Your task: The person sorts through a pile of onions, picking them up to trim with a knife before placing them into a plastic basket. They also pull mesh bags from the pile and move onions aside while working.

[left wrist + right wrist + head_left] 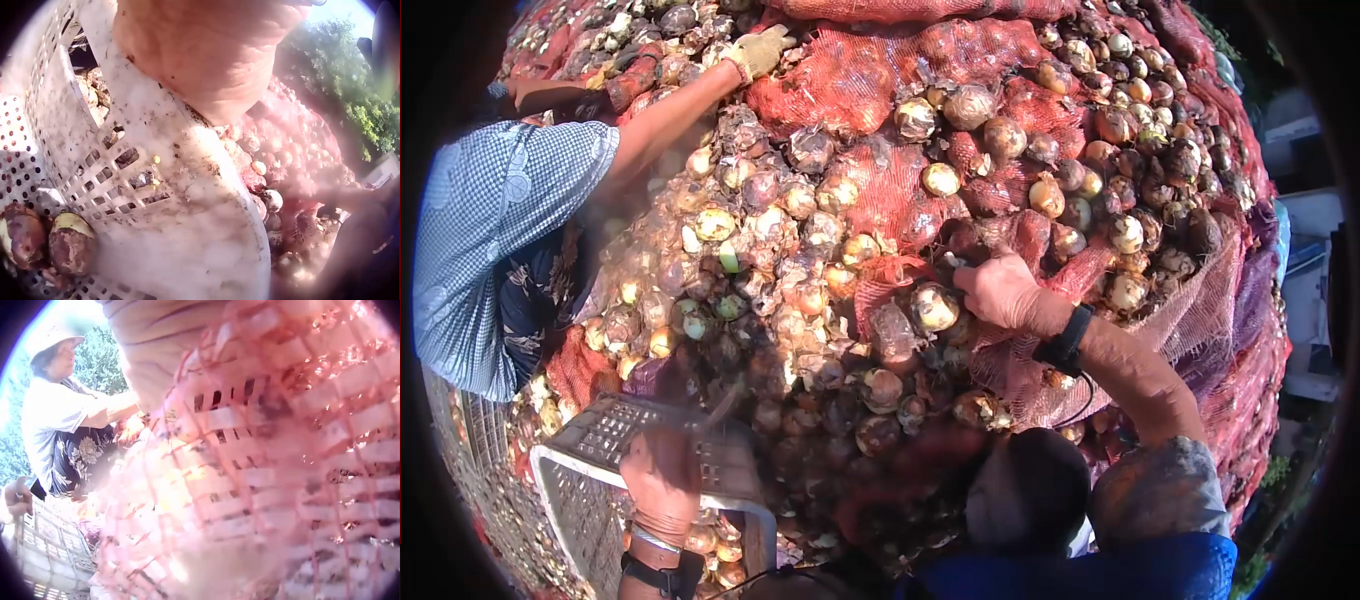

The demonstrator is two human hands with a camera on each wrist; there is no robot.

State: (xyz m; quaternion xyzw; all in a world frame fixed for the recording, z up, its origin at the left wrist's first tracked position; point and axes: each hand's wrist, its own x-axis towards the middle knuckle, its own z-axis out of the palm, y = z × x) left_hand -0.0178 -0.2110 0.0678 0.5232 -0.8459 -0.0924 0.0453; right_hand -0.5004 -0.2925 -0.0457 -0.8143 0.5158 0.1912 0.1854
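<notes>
Onion heap [820, 260] backdrop; left-hand fingers [662, 478] clasping onion-holding white crate [580, 500], right-hand fingers [1000, 290] clutching red netting [1100, 330].

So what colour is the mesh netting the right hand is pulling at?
Red mesh netting, clearest in the head view; the right hand grips it.

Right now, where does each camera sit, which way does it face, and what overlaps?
Head: looks down on the heap of brown onions in red mesh sacks; both hands show, left hand, right hand.
Left wrist: under the left palm, facing the white perforated plastic crate.
Right wrist: pressed against red netting.
Shared: crate, second person in a checked shirt.
</notes>
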